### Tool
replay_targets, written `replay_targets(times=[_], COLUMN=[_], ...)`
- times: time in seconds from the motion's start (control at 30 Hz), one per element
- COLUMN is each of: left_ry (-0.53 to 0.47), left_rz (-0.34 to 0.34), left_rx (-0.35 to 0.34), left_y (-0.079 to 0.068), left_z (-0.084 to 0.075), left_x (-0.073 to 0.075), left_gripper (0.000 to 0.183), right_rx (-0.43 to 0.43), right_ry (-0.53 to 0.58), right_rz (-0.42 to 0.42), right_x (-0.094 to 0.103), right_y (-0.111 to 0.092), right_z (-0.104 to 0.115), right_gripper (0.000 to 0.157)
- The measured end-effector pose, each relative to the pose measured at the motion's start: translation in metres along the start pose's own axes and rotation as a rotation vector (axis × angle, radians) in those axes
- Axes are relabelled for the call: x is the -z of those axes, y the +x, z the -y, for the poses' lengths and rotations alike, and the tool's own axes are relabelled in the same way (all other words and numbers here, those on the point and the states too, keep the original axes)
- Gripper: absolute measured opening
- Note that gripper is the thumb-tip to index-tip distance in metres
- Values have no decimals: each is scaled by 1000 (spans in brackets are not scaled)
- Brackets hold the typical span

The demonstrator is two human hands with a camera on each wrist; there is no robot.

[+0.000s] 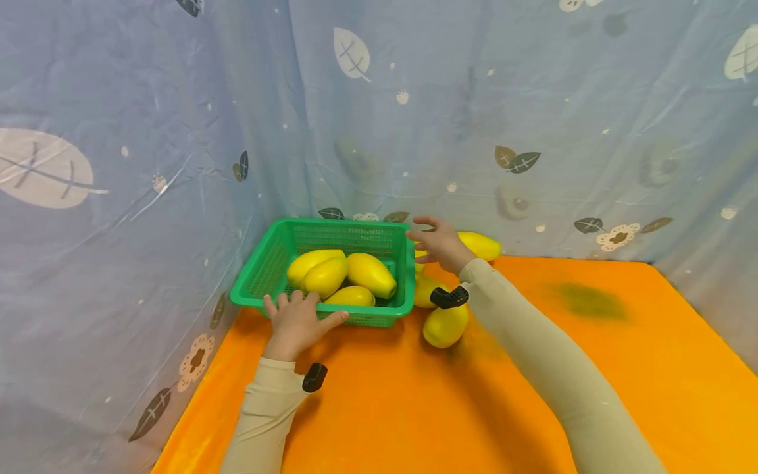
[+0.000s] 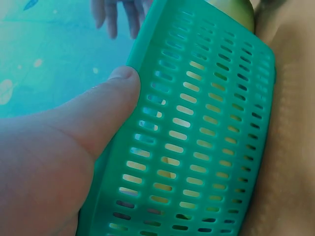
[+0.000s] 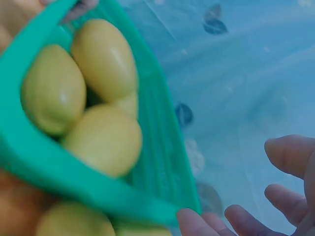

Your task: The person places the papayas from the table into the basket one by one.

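A green plastic basket with slotted walls holds several smooth yellow papaya-like fruits. My left hand grips its front rim, the fingers over the inner side and the thumb along the outside. In the left wrist view the thumb lies on the rim, close to the slotted wall. Beside the basket's back right corner, my right hand has its fingers spread and holds nothing. Its fingertips are right at the rim in the right wrist view. More yellow fruits lie outside, along the basket's right side, partly hidden by the right hand and wrist.
An orange cloth covers the table, with a dark greenish patch on the right. Blue leaf-patterned curtains hang behind and on both sides. One yellow fruit lies against the back curtain.
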State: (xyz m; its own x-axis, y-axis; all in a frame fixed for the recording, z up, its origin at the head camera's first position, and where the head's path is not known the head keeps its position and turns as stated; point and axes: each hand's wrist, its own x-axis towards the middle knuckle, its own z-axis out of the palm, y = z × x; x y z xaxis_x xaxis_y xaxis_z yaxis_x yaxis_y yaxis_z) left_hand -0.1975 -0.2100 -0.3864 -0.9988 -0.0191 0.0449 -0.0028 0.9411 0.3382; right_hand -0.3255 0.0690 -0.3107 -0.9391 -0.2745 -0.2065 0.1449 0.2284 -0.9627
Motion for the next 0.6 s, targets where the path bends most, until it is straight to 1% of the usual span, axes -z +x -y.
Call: replay_targets(times=[0.17,0.33,0.47,0.6], left_ry=[-4,6,3,-3], left_rz=[10,23,31,33], left_rx=[2,1,2,1], left_y=[-1,-2,-2,-2], left_z=[0,-1,-1,-2], left_x=[2,3,2,2], left_gripper=[77,76,75,77], right_rx=[-8,-13,-25,-50], right_ry=[-10,12,13,-23], right_rz=[-61,-84,-101,-110], right_x=[38,70,91,105], right_y=[-10,-22,-32,-40], right_z=[-3,-13,-22,-33], right_gripper=[65,67,69,71])
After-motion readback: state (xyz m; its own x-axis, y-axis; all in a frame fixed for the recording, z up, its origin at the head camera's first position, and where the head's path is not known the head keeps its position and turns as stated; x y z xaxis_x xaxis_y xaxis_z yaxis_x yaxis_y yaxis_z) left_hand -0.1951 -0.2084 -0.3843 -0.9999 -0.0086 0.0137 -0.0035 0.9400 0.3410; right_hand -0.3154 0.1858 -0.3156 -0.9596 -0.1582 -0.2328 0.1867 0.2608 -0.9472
